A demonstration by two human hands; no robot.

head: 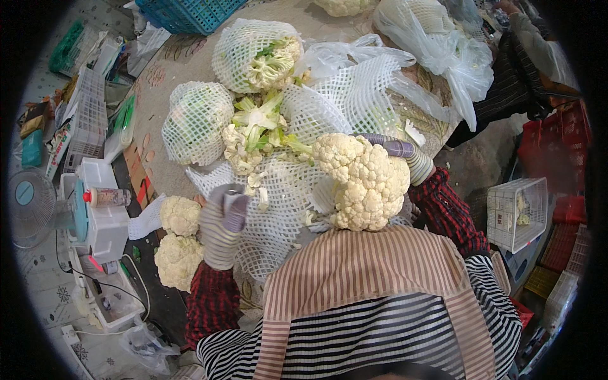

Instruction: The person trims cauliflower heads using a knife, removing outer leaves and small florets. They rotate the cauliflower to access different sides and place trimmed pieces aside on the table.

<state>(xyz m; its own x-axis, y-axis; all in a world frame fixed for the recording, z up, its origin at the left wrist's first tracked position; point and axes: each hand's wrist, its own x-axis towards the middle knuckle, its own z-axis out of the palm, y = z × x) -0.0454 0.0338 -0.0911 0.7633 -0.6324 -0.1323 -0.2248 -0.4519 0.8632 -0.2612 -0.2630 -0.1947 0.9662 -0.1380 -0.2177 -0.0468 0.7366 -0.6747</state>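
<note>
A large cauliflower head (368,183) is held close against my striped apron. My right hand (403,154), in a striped work glove, wraps its far right side. My left hand (221,228), gloved the same way, is slightly blurred with its fingers curled; whether it holds anything is hidden. Just left of that hand sit two cauliflower pieces (180,216) (178,261). White foam netting (278,213) lies spread between the hands. Beyond it are cut cauliflower stems with green leaves (259,118), and netted cauliflower heads (197,122) (256,54).
The table (156,99) has a patterned cover. Clear plastic bags (446,57) lie at the far right, near another person (527,61). A blue crate (192,14) stands at the far edge. A fan (31,206) and bottle (109,197) are at left, a white basket (515,213) at right.
</note>
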